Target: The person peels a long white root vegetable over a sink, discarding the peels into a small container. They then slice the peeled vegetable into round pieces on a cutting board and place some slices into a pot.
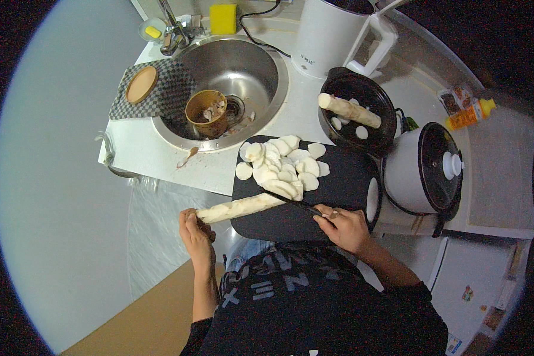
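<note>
My left hand (196,231) grips the outer end of a peeled, pale root vegetable, perhaps yam (240,209). Its other end rests on a black cutting board (267,228) that juts past the counter's front edge. In my right hand (343,226) is a dark knife (297,203), its blade lying against the root's inner end. A heap of white root slices (278,167) covers the board's far left part, and the knife tip meets the near side of that heap. Some of the blade is hard to make out against the dark board.
A black pot (385,107) beyond the board holds another peeled root (350,110) and several slices. Right of the board stands a lidded white cooker (409,169). Back left, a steel sink (253,58) contains a brown tub (207,124) with peelings. A white kettle (329,40) stands behind.
</note>
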{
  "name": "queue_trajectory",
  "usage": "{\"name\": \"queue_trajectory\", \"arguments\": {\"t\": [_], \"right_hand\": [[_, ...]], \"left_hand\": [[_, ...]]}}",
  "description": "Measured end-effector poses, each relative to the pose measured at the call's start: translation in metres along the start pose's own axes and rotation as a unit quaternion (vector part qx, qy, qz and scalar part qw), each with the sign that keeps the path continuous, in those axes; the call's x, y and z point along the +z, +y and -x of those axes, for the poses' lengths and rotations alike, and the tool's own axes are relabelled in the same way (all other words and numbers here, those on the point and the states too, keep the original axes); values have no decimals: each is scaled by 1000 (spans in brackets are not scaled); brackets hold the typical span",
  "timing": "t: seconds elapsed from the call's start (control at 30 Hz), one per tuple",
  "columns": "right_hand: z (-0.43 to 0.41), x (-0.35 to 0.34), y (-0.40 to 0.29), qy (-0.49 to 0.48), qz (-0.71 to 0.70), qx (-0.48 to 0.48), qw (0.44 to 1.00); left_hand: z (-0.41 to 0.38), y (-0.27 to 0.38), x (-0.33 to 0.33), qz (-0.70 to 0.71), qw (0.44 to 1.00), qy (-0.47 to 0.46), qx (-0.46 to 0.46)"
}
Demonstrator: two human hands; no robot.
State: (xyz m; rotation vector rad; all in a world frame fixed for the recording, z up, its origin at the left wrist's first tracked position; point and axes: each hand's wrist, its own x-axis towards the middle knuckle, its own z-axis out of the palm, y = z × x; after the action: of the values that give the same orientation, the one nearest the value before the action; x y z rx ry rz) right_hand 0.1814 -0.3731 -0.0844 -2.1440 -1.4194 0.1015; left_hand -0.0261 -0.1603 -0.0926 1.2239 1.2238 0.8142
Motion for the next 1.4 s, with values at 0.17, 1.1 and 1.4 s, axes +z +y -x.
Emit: {"name": "queue_trajectory", "arguments": {"t": [0.17,1.1,1.4], "right_hand": [[-1,-11,-5,10,-36,3,999],[-5,-29,-18,-19,12,-43,999],[-3,-27,-17,-37,87,-74,993]], "left_hand": [[3,2,2,30,999,0,-33],[4,4,7,27,999,3,-47],[5,7,9,29,998,8,-49]]}}
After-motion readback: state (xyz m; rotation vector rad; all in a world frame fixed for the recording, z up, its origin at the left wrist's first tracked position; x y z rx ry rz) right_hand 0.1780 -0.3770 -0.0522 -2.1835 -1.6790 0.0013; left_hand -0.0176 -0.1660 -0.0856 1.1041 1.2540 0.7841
